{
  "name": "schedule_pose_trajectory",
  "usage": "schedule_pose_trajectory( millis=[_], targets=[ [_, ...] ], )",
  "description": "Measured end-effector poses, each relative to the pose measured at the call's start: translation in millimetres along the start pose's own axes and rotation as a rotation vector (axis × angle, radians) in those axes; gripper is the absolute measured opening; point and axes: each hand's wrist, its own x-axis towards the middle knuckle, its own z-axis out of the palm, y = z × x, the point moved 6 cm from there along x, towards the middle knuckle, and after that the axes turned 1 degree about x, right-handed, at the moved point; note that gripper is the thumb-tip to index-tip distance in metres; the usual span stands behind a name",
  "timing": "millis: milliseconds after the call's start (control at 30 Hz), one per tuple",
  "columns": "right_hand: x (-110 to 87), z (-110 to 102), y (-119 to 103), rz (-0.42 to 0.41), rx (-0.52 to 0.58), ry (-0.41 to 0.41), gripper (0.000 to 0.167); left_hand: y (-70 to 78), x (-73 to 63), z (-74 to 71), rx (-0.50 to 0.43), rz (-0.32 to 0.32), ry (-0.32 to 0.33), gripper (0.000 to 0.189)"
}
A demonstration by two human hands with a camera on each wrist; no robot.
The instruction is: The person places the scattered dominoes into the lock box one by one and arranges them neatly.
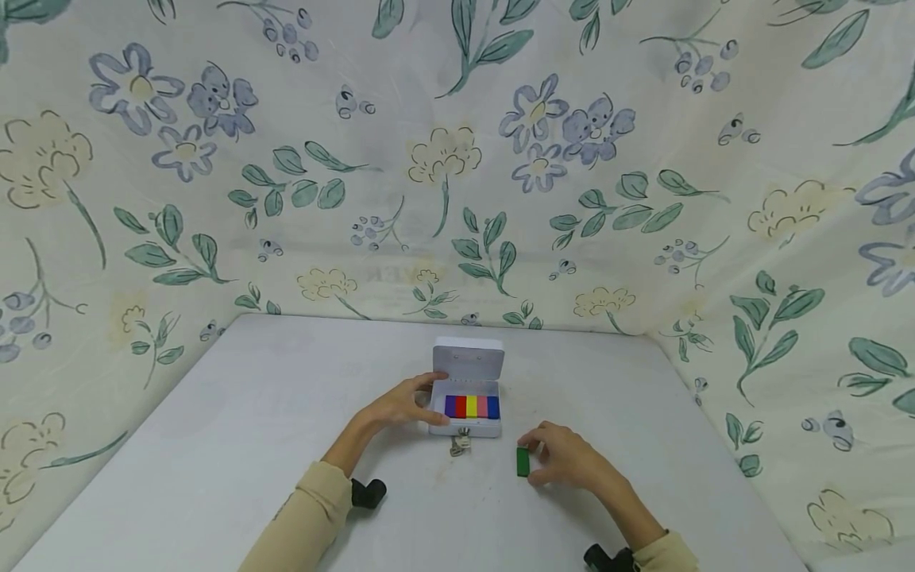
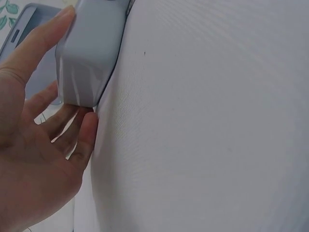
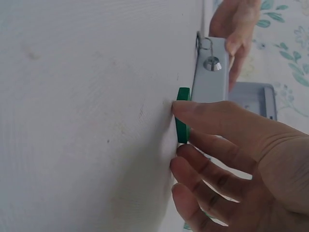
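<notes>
A small pale cash box [image 1: 482,430] stands on the table with its lid [image 1: 468,364] raised. A row of coloured blocks [image 1: 472,407], with blue, red, yellow and pink among them, lies inside. My left hand [image 1: 400,403] grips the box at its left end, thumb on the front rim and fingers round the side and back. To the right of the box, my right hand [image 1: 568,457] pinches a green block [image 1: 523,462] between thumb and forefinger, close over the tabletop. In the right wrist view the thumb tip overlaps the green block [image 3: 182,128].
Keys [image 1: 457,446] hang from the lock on the box's front. The white table [image 1: 300,381] reaches back to a flower-printed cloth [image 1: 443,262] at its far edge and sides. Black wrist mounts [image 1: 368,493] sit at both forearms.
</notes>
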Motion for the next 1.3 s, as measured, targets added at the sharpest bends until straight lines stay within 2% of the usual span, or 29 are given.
schedule_pose_trajectory(
  millis=[533, 833, 1300],
  targets=[
    [2.2, 1.4, 0.4, 0.010, 0.010, 0.000, 0.041, -0.3, -0.9, 0.6, 0.000, 0.021, 0.001, 0.086],
    [7.2, -5.3, -1.5, 0.030, 0.002, 0.024, 0.039, 1.5, -1.1, 0.2, 0.003, 0.025, 0.002, 0.085],
    [26.9, -22.2, -20.8, 0.025, -0.005, 0.066, 0.036, 0.4, -2.1, 0.7, -0.001, 0.031, 0.005, 0.084]
  ],
)
